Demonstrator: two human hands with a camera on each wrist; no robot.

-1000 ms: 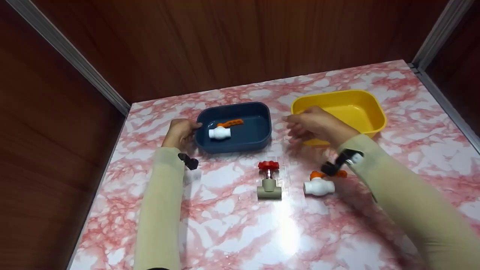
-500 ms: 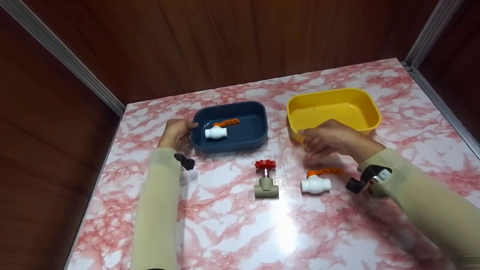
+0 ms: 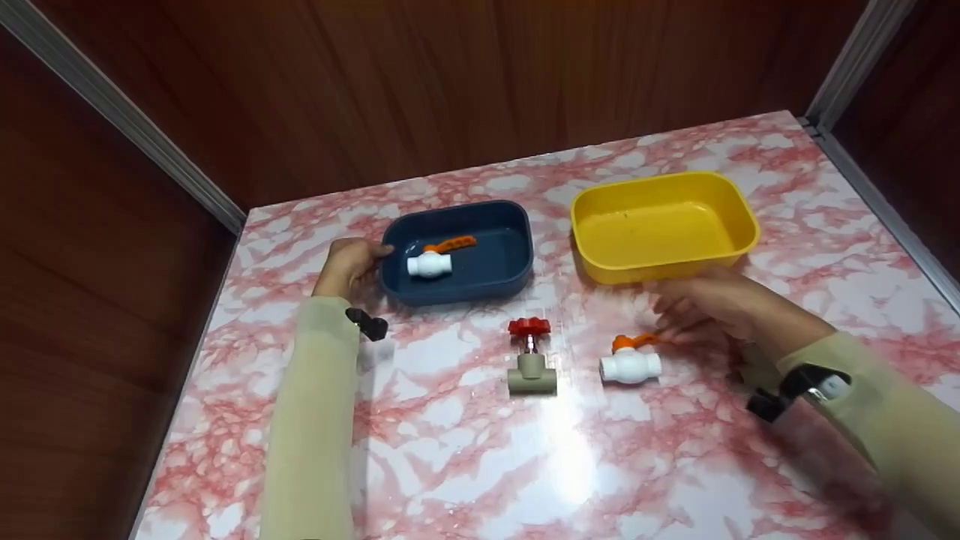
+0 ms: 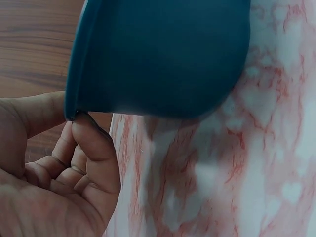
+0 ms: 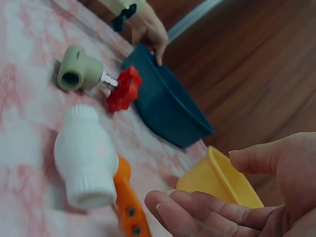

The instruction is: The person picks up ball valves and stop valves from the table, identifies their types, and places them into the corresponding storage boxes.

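My left hand (image 3: 349, 264) pinches the left rim of the dark blue tray (image 3: 499, 259); the left wrist view shows thumb and index finger (image 4: 94, 138) on either side of its lip. Inside that tray lies a white ball valve with an orange lever (image 3: 430, 265). My right hand (image 3: 720, 306), fingers loosely spread and holding nothing, hovers close to the orange lever of a second white ball valve (image 3: 631, 367) on the table. In the right wrist view this valve (image 5: 85, 153) lies just beyond the fingertips. Left of it is an olive-green gate valve with a red handwheel (image 3: 532, 375).
A yellow tray (image 3: 667, 232) with nothing in it stands behind my right hand. Partly hidden below the right wrist is an olive-green piece (image 3: 756, 366). The marbled table (image 3: 450, 465) meets wooden panels (image 3: 450, 82) at the back and left.
My right hand has moved from the yellow tray's left side toward the front right, down beside the second ball valve's lever. My left hand keeps its hold on the blue tray.
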